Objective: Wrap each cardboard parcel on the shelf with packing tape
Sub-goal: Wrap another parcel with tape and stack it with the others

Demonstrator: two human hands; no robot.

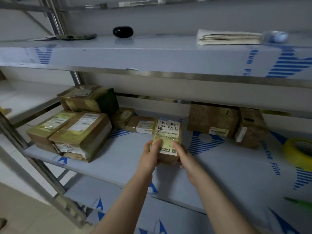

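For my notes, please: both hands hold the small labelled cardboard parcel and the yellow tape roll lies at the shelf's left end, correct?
No: the head view shows the yellow tape roll at the right end of the shelf; left hand and right hand do hold the small labelled cardboard parcel.

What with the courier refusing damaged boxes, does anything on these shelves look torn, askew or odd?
Yes. The bottom parcel in the left stack looks ragged: its front label is crumpled and lifting. Protective film on the upper shelf's edge is peeling. The held parcel looks intact.
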